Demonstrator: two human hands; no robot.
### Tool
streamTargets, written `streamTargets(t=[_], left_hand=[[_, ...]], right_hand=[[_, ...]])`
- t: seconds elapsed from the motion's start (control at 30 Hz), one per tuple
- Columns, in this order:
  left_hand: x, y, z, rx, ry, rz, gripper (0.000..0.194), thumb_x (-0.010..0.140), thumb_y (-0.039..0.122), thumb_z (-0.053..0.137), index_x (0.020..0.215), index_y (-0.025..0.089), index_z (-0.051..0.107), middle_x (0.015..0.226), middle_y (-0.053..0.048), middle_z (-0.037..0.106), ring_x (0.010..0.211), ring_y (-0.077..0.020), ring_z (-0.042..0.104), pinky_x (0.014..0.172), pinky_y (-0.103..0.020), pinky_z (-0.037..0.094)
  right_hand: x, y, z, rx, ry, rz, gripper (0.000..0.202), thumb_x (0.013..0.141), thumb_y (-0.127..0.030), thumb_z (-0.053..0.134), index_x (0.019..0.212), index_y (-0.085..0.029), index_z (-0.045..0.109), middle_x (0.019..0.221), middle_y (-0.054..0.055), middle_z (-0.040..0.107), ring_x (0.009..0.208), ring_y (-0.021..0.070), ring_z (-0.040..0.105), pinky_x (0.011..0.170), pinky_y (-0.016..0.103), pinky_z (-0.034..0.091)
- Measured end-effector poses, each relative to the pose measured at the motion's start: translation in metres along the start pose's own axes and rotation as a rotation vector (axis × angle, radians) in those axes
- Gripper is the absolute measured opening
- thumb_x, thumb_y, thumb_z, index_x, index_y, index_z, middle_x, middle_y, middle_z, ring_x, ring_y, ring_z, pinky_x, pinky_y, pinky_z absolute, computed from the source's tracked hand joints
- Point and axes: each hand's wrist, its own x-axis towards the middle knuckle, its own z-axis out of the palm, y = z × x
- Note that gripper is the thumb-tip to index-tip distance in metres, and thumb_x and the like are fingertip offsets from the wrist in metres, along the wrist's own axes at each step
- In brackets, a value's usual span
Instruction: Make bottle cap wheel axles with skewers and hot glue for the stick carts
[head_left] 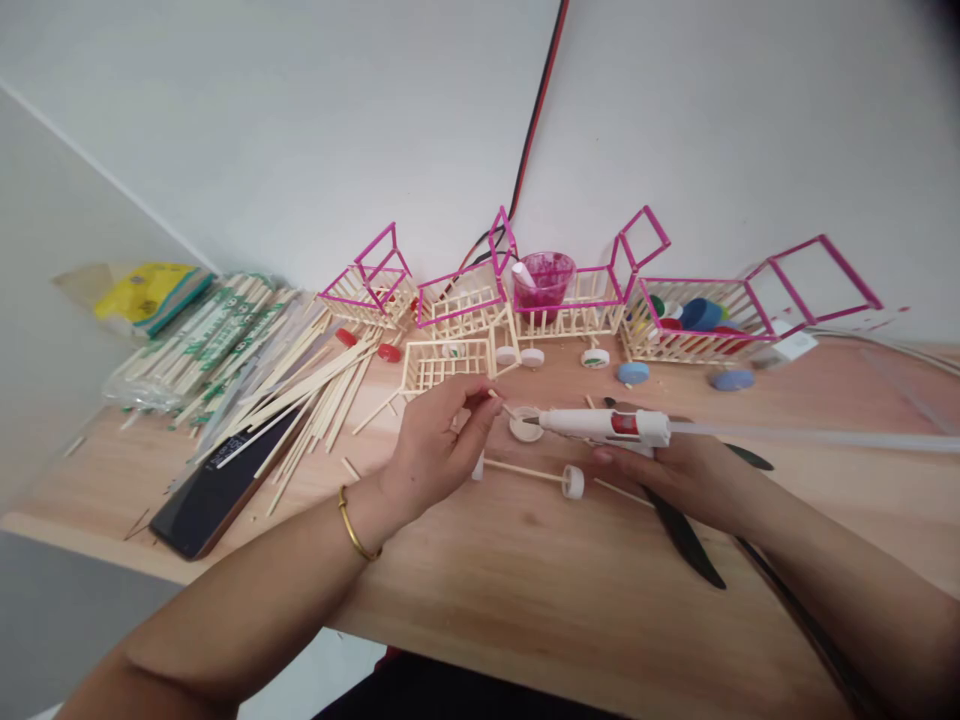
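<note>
At frame centre my left hand (442, 440) pinches a thin stick (501, 404) near the white cap (525, 424) while my right hand (675, 470) grips the glue gun (600, 425), whose hot nozzle could smear glue or burn my fingertips.

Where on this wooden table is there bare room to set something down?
Bare wood lies along the near edge of the wooden table, between the left hand and right hand, and at far right past the blue bottle cap. It is crowded along the wall: pink-framed stick carts and loose bamboo chopsticks.
</note>
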Motion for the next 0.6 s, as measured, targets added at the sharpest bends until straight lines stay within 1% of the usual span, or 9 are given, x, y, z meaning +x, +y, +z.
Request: streamTargets(t=[0.23, 0.4, 0.6], left_hand=[[-0.0013, -0.0004, 0.0013, -0.015, 0.004, 0.018, 0.015, 0.085, 0.019, 0.054, 0.099, 0.016, 0.059, 0.085, -0.004, 0.066, 0.077, -0.0119, 0.063, 0.072, -0.025, 0.050], [-0.0017, -0.0013, 0.0022, -0.023, 0.012, 0.010, 0.015, 0.085, 0.020, 0.054, 0.100, 0.017, 0.059, 0.085, -0.003, 0.065, 0.075, -0.0114, 0.063, 0.070, -0.025, 0.050], [-0.0016, -0.0011, 0.0017, -0.030, 0.016, 0.002, 0.016, 0.086, 0.021, 0.054, 0.100, 0.017, 0.060, 0.086, -0.005, 0.066, 0.076, -0.0123, 0.063, 0.071, -0.026, 0.051]], right_hand=[[0.0012, -0.0030, -0.0005, -0.011, -0.025, 0.043, 0.035, 0.079, -0.055, 0.051, 0.078, -0.023, 0.064, 0.077, 0.002, 0.069, 0.075, 0.0248, 0.064, 0.067, 0.034, 0.049], [0.0014, -0.0008, 0.0003, 0.017, -0.061, 0.042, 0.038, 0.080, -0.056, 0.049, 0.088, -0.023, 0.065, 0.087, 0.003, 0.070, 0.083, 0.0263, 0.064, 0.071, 0.034, 0.048], [0.0029, 0.0024, -0.0024, -0.005, -0.113, 0.049, 0.037, 0.079, -0.058, 0.051, 0.083, -0.024, 0.063, 0.080, 0.002, 0.070, 0.076, 0.0256, 0.064, 0.067, 0.036, 0.048]])
